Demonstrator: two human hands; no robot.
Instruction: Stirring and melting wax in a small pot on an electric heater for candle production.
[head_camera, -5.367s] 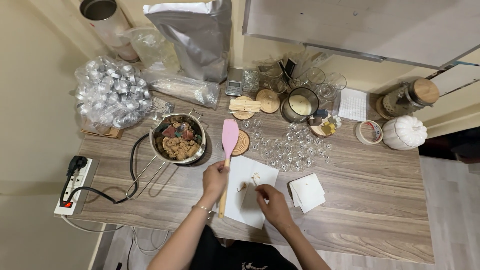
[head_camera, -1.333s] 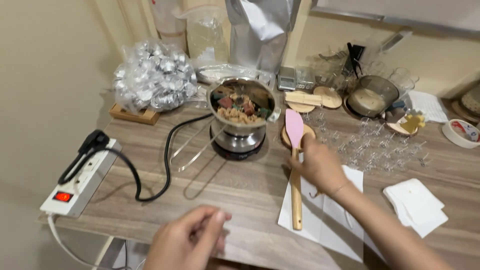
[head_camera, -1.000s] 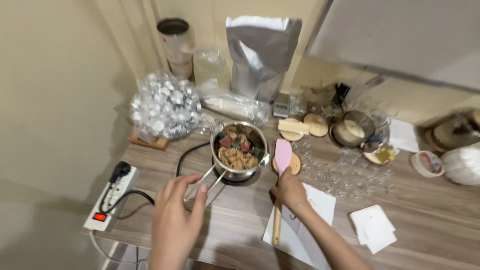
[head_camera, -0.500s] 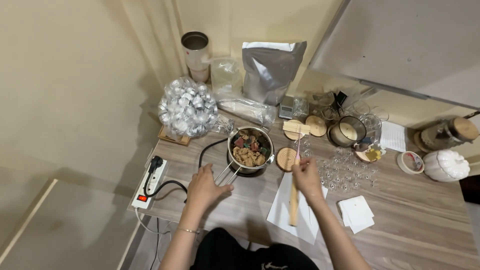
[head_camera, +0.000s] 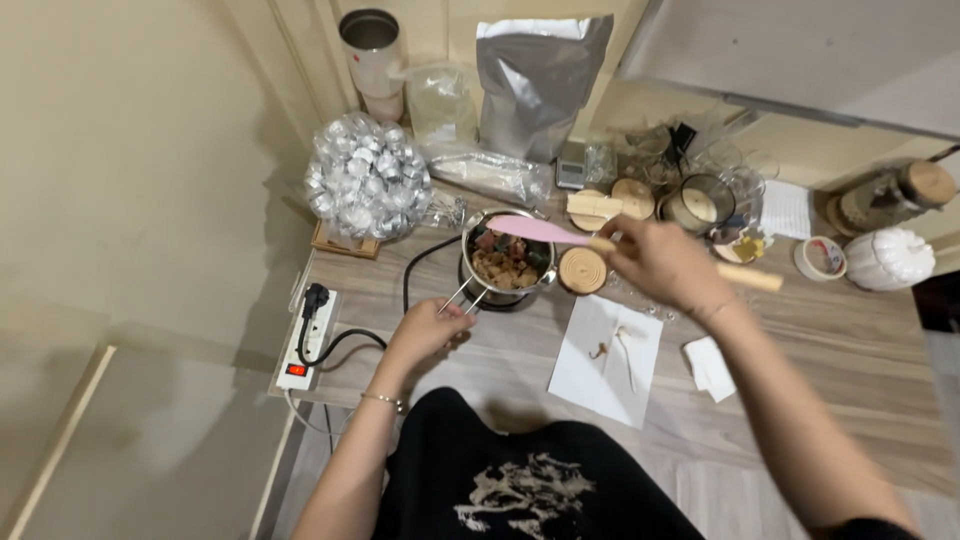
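— Count with me: one steel pot (head_camera: 506, 262) on the desk (head_camera: 780, 360), one pink spatula (head_camera: 545, 231) over it.

— Two hands: left hand (head_camera: 425, 330) and right hand (head_camera: 660, 265). Behind the pot?

— One silver pouch (head_camera: 540, 70), one metal tumbler (head_camera: 368, 45), one bag of foil cups (head_camera: 368, 188), too many to count.

— Right of the pot?

— One wooden coaster (head_camera: 582, 270), one white paper sheet (head_camera: 608, 358), one white pumpkin (head_camera: 888, 258). Left: one power strip (head_camera: 305, 340).
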